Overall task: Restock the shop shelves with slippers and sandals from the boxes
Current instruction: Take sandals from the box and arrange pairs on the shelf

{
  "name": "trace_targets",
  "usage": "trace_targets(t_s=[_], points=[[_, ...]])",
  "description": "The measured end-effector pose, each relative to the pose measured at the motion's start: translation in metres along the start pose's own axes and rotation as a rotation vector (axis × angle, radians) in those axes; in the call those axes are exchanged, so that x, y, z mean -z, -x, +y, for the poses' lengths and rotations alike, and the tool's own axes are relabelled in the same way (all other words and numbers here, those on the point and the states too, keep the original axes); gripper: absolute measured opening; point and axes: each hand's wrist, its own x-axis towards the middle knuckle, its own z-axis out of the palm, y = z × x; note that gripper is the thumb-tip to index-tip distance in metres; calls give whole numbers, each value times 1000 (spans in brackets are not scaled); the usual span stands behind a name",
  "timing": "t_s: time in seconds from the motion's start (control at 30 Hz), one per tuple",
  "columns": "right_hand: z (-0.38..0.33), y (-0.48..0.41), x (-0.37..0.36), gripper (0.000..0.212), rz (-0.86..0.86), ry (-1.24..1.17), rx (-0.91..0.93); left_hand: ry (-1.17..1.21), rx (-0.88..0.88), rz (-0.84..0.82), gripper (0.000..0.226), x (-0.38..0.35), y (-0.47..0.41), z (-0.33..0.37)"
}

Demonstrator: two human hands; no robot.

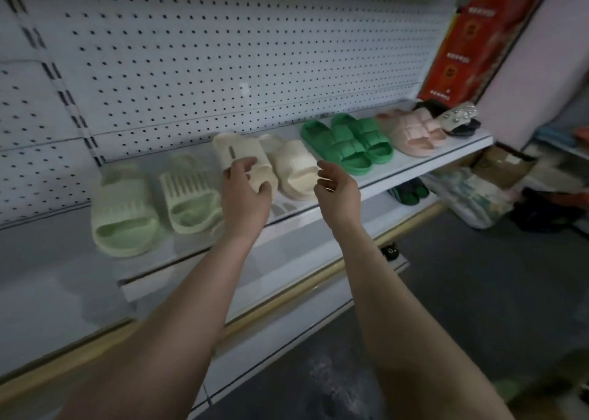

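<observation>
Gripping a cream slipper (237,152) with thumb and fingers curled round it, the left hand (245,183) is holding it tilted just above the shelf (430,159), beside its mate (294,171), which is lying there already. The right hand (336,185) is hovering nearby, fingers loosely spread and holding nothing. A pale green pair (127,215), a bright green pair (347,144), a pink pair (411,131) and a studded sandal (455,118) are sitting in a row, so restocking is looking well under way. The shelf's left stretch is lying bare, and a cardboard box (500,164) is waiting on the floor.
</observation>
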Motion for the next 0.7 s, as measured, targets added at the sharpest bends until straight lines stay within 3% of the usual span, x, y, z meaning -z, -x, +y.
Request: trace_targets(t_s=[0.7], points=[[193, 76, 393, 45, 541, 256, -358, 308, -140, -775, 46, -379, 232, 164]])
